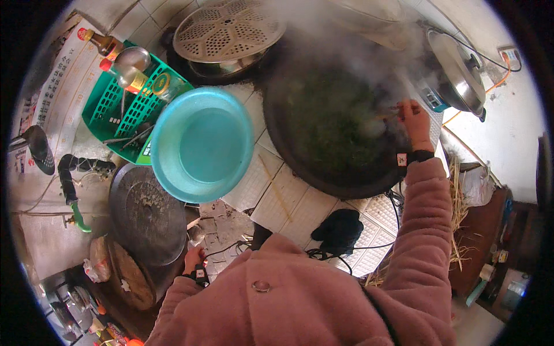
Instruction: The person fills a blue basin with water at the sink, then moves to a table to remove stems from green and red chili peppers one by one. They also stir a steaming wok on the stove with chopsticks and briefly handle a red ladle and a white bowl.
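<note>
Steam rises from a large dark wok [298,164] set into the tiled stove top. Through it, green food [333,116], seemingly leafy, shows blurred inside. My right hand [417,121] is over the wok's right rim, its fingers closed around a thin wooden utensil [384,116] that points into the steam; its far end is hidden. Low at my left side hangs my left hand [194,258], close to a clear, shiny object [197,238]. Whether it grips anything is too small to tell. Both wrists wear black bands.
A turquoise plastic basin [173,173] stands left of the wok, beside a green basket [97,110] with bottles. Behind sits a perforated steamer tray [229,30]. A lidded electric pan [461,82] is at right. A thin stick [275,188], black cloth item [339,231] and cables lie on the tiles.
</note>
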The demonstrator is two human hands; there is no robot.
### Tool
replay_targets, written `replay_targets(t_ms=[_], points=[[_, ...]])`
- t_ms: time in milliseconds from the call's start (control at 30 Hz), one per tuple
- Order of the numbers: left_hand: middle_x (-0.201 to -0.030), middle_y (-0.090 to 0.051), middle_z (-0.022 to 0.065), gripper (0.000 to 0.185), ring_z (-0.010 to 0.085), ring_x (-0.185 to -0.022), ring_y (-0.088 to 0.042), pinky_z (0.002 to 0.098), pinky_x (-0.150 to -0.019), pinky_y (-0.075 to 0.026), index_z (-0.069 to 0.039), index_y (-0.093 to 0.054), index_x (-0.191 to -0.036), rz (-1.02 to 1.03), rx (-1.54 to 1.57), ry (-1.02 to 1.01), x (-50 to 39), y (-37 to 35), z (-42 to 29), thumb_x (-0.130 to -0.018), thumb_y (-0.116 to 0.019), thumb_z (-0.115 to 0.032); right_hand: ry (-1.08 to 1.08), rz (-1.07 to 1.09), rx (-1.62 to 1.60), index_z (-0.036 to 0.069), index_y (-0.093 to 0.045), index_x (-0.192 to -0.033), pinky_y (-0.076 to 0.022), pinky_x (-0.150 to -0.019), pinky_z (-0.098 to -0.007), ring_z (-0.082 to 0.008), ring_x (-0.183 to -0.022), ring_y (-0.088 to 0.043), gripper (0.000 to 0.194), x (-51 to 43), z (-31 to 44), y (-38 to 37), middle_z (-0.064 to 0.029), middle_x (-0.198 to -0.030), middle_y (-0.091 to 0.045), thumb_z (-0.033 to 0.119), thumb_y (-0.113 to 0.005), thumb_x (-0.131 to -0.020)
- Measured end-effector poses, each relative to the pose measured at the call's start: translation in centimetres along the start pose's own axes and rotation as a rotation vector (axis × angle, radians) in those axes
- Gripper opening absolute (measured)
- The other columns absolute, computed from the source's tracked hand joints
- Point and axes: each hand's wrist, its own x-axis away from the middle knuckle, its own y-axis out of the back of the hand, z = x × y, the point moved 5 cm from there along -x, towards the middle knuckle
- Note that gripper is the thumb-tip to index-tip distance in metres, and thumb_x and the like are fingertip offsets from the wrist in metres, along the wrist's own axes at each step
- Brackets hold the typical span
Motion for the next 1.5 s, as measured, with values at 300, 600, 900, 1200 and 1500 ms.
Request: replay_targets(t_ms=[300, 600, 900, 1200, 1500], points=[[-0.063, -0.052, 0.0038, 0.019, 0.0178, -0.052, -0.052, 0.0345, -0.042, -0.044, -0.006, -0.055, -0.079, -0.083, 0.054, -0.086, 2.9, -1.2, 0.0, -0.090, -0.054, -0.022, -0.011, 0.053, -0.738, -0.004, -0.054, -0.104, -0.0562, -0.074, -0.0312, -0.0218, -0.080, -0.064, 0.021, -2.0, 2.6, -15.1, -0.0138, -0.093, -0.059, 0.013, -0.054, -0.092], [-0.064, -0.054, 0.0036, 0.021, 0.0187, -0.055, -0.054, 0.0357, -0.046, -0.047, -0.007, -0.058, -0.084, -0.058, 0.103, -0.018, 1.2, 2.2, 3.5, -0.086, -0.058, -0.028, -0.295, 0.198, -0.427, -0.001, -0.059, -0.099, -0.0558, -0.068, -0.0308, -0.0205, -0.075, -0.064, 0.020, -1.2, -1.7, -18.9, -0.0111, -0.085, -0.060, 0.016, -0.055, -0.089], [-0.068, -0.056, 0.0044, 0.016, 0.0180, -0.057, -0.055, 0.0314, -0.050, -0.047, -0.006, -0.058, -0.080, -0.092, 0.133, -0.045, 0.8, 2.1, 3.4, -0.084, -0.056, -0.021, -0.097, 0.357, -0.053, 0.005, -0.065, -0.104, -0.0519, -0.064, -0.0250, -0.0136, -0.070, -0.063, 0.021, 0.7, 2.1, -12.0, -0.0074, -0.084, -0.065, 0.018, -0.057, -0.089], [-0.064, -0.051, 0.0049, 0.018, 0.0187, -0.056, -0.052, 0.0340, -0.048, -0.046, -0.005, -0.058, -0.084, -0.124, 0.146, -0.055, 0.8, 1.3, 2.6, -0.088, -0.056, -0.022, -0.058, 0.242, -0.607, -0.001, -0.063, -0.102, -0.0538, -0.068, -0.0275, -0.0145, -0.076, -0.063, 0.020, 0.2, 2.3, -19.5, -0.0068, -0.088, -0.064, 0.012, -0.061, -0.087], [-0.062, -0.052, 0.0033, 0.020, 0.0173, -0.056, -0.053, 0.0334, -0.045, -0.046, -0.005, -0.061, -0.084, -0.101, 0.059, -0.059, 0.3, 2.3, 3.9, -0.088, -0.056, -0.024, -0.151, 0.430, -0.140, 0.003, -0.065, -0.104, -0.0537, -0.069, -0.0269, -0.0132, -0.078, -0.062, 0.020, 1.7, 0.5, -9.5, -0.0058, -0.087, -0.064, 0.016, -0.059, -0.089]])
